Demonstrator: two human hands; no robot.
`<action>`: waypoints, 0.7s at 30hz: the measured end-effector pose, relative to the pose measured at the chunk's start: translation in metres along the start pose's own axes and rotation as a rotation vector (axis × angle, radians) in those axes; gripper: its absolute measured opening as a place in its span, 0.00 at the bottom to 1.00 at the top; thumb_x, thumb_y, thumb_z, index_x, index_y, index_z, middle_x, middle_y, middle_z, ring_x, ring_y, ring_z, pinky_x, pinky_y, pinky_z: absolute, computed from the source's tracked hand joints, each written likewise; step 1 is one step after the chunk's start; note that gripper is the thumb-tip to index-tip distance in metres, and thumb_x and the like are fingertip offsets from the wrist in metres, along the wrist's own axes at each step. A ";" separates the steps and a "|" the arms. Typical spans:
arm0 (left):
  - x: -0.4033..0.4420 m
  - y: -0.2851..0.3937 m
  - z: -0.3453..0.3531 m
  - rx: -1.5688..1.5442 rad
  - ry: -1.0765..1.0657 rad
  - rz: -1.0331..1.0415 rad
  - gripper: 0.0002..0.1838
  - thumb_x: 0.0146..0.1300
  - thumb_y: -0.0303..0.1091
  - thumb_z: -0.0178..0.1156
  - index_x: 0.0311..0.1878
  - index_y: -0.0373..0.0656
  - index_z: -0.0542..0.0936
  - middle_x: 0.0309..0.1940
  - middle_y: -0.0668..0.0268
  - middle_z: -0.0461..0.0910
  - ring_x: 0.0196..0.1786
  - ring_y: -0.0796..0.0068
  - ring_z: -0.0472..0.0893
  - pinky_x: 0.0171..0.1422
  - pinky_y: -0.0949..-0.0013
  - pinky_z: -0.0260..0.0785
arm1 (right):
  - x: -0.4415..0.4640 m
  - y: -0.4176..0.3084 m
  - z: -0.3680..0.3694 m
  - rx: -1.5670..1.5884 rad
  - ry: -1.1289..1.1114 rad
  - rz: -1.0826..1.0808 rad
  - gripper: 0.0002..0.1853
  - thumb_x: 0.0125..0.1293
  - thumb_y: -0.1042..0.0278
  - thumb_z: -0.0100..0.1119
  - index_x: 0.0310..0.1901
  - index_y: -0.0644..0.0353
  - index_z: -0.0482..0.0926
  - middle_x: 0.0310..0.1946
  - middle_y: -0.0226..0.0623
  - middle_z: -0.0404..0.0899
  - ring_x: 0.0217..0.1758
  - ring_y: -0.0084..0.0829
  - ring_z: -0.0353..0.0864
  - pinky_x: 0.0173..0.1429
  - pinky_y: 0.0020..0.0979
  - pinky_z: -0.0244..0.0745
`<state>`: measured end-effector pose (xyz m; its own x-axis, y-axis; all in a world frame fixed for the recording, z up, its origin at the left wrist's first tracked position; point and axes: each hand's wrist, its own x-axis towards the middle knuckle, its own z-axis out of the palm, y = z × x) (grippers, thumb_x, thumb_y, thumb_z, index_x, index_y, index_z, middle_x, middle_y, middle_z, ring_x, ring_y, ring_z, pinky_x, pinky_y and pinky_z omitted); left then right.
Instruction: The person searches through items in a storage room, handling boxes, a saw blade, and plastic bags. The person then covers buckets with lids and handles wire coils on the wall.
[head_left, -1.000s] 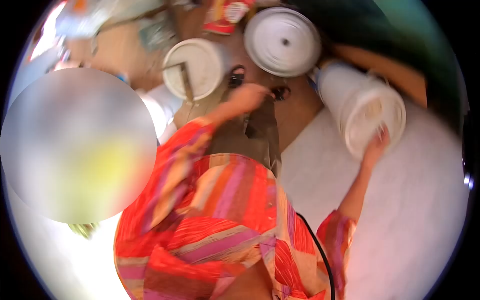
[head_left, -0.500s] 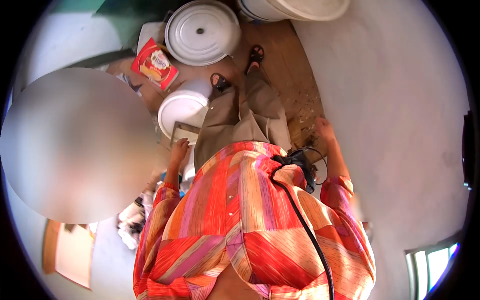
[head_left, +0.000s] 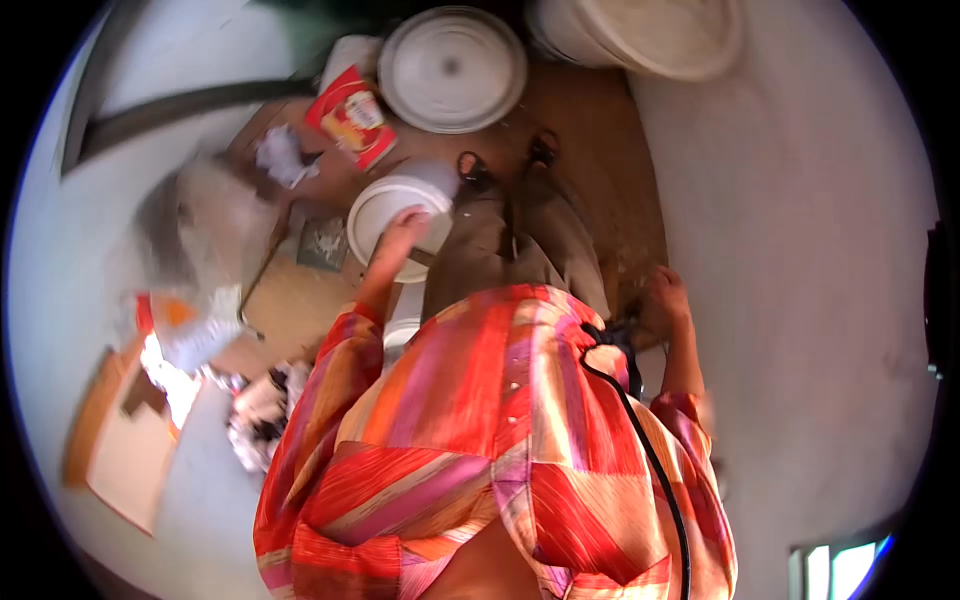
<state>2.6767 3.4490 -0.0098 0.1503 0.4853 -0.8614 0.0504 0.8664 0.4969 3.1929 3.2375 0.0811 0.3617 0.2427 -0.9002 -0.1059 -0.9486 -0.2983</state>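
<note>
My left hand (head_left: 405, 230) hangs in front of a round white lid (head_left: 375, 215) on a bucket, its fingers stretched out and somewhat blurred. I see nothing held in it; whether it touches the lid I cannot tell. A short brown strip (head_left: 422, 257) shows beside that hand, against the lid. Low at my right side, near the pale wall, is my right hand (head_left: 662, 292). Its fingers are smeared by motion, and no object shows in them. A black pouch (head_left: 615, 340) with a black cord (head_left: 640, 430) hangs at my waist over the striped shirt.
A large round metal lid (head_left: 452, 70) lies ahead of my feet, beside a red packet (head_left: 352, 118). A large white tub (head_left: 660, 35) stands against the pale wall (head_left: 780, 250). Crumpled plastic (head_left: 285, 157) and a cloth heap (head_left: 265, 410) lie to the left.
My left hand has swung forward and up, over the white lid. The right hand hangs slightly lower in view. The view has shifted left, and the large blurred disc at left is gone.
</note>
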 end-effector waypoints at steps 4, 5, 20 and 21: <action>-0.034 -0.049 0.000 0.050 0.129 -0.109 0.14 0.59 0.31 0.52 0.46 0.36 0.75 0.33 0.65 0.78 0.32 0.77 0.76 0.36 0.75 0.69 | 0.009 -0.132 0.043 0.012 -0.116 -0.218 0.22 0.65 0.60 0.48 0.57 0.61 0.64 0.49 0.39 0.72 0.49 0.29 0.73 0.51 0.29 0.69; -0.046 -0.051 0.002 -0.003 0.194 -0.149 0.15 0.58 0.31 0.52 0.47 0.36 0.75 0.32 0.65 0.78 0.32 0.77 0.76 0.35 0.75 0.69 | 0.010 -0.158 0.059 -0.037 -0.173 -0.240 0.22 0.65 0.60 0.48 0.57 0.61 0.64 0.49 0.39 0.72 0.49 0.29 0.73 0.51 0.29 0.69; -0.112 -0.199 -0.005 -0.274 0.634 -0.227 0.18 0.58 0.37 0.48 0.48 0.40 0.76 0.43 0.59 0.79 0.43 0.71 0.77 0.44 0.70 0.68 | 0.011 -0.283 0.252 -0.717 -0.463 -0.231 0.17 0.67 0.64 0.45 0.56 0.58 0.66 0.50 0.36 0.71 0.49 0.28 0.73 0.53 0.29 0.68; -0.113 -0.213 -0.013 -0.316 0.643 -0.222 0.18 0.58 0.37 0.48 0.48 0.40 0.76 0.43 0.59 0.79 0.43 0.71 0.77 0.44 0.70 0.68 | 0.006 -0.282 0.272 -0.745 -0.481 -0.229 0.18 0.66 0.64 0.46 0.56 0.58 0.65 0.51 0.38 0.71 0.49 0.28 0.73 0.51 0.28 0.69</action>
<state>2.6362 3.2114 -0.0199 -0.4420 0.1845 -0.8779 -0.2884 0.8974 0.3338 2.9731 3.5613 0.0738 -0.1424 0.3410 -0.9292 0.6062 -0.7121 -0.3543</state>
